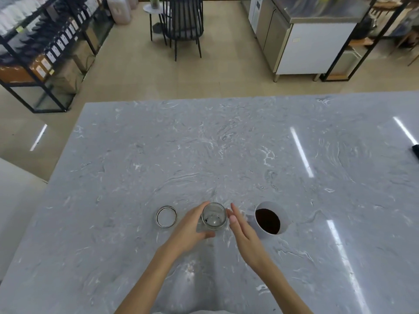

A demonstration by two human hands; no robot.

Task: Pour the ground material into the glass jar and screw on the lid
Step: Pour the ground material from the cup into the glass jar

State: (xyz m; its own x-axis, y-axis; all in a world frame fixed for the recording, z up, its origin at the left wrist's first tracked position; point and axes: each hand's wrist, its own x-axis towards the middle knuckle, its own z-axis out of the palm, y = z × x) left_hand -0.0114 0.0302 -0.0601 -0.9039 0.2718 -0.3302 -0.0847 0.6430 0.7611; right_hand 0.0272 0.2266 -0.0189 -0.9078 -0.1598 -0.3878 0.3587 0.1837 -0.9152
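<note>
A small clear glass jar (214,215) stands upright and open on the grey marble table (226,143), near its front edge. My left hand (189,227) wraps around the jar's left side, thumb and fingers on the glass. My right hand (241,227) hovers just right of the jar with its fingers straight and apart, holding nothing. A white cup (269,219) of dark ground material stands right of that hand. The jar's round lid (166,216) lies upside down on the table left of my left hand.
A dark object (416,150) lies at the table's far right edge. Beyond the table are a black chair (183,26), black shelving with packaged goods (45,48) at the left, and a steel counter unit (306,41) at the right.
</note>
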